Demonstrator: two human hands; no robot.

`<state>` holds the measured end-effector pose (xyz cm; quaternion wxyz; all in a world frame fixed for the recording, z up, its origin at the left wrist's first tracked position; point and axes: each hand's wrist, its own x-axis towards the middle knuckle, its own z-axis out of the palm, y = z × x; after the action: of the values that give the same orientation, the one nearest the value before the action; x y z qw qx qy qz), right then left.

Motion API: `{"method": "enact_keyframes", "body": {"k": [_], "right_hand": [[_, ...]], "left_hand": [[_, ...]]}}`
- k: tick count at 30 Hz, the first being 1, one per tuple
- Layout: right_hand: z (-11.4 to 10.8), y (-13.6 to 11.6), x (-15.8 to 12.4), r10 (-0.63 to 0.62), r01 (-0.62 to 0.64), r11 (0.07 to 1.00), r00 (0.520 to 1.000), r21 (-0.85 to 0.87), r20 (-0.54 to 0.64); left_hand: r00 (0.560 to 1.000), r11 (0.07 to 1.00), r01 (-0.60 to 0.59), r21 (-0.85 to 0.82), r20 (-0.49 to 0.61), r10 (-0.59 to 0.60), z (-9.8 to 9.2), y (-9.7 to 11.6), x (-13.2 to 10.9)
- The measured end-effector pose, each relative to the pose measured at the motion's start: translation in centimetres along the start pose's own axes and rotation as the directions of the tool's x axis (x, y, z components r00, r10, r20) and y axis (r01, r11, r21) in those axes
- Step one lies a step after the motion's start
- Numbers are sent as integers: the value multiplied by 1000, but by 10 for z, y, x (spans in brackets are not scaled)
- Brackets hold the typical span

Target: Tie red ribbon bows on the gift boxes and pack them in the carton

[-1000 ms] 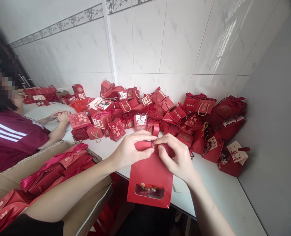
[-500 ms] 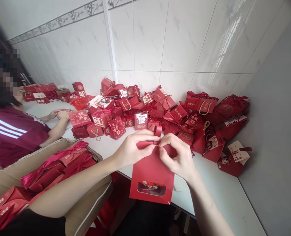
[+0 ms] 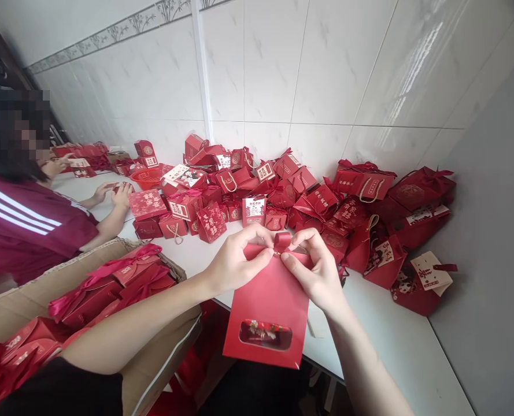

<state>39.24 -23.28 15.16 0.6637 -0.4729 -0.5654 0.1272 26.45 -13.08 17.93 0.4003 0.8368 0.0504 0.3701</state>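
Observation:
A red paper gift bag [image 3: 269, 294] hangs in front of me, with a clear window [image 3: 265, 335] low on its face showing something red and patterned inside. At its top edge a dark red ribbon loop [image 3: 282, 240] stands up. My left hand [image 3: 241, 257] pinches the bag's top just left of the ribbon, thumb in front. On the other side my right hand [image 3: 315, 268] is closed on the top edge, its thumb and forefinger by the ribbon's base. A small gold-coloured bit shows between the thumbs.
Many red gift boxes [image 3: 211, 222] are heaped on the white table [image 3: 378, 341] along the tiled wall. An open cardboard carton [image 3: 152, 329] of ribboned boxes stands at my left. Beyond it sits a co-worker in a maroon top [image 3: 35, 225], near a red basket [image 3: 148, 178].
My thumbs and fingers have shifted about the ribbon, and the loop now looks wider and lower. The bag tilts slightly more. The co-worker's hands have moved apart.

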Motion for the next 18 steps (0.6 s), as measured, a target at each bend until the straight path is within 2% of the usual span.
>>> {"method": "enact_keyframes", "body": {"k": [3,6,9,11,14,16,18], "right_hand": [[3,2,1,13,-13,1000,998,9,-68],[4,7,1,15,-16,1000,973,-3,-229],[7,14,1,-32,34,999,905,-5,-424],[15,18,3,-36,51,998,891,21,-453],[35,21,4,6,37,992,944,125,-330],[46,22,2,9,24,982,985,188,-175],[52,29,-5,22,-16,986,999,164,-33]], "left_hand": [[992,990,119,-82,49,-115,-7,-8,-5],[963,965,227,-132,179,-202,-21,-18,-15],[926,959,274,-68,289,-244,-39,-24,-32],[918,959,282,-7,293,-268,-51,-22,-46],[914,931,343,123,182,-361,-78,-13,-69],[914,888,386,251,29,-406,-106,-5,-86],[902,825,430,366,-134,-411,-142,5,-106]]}}
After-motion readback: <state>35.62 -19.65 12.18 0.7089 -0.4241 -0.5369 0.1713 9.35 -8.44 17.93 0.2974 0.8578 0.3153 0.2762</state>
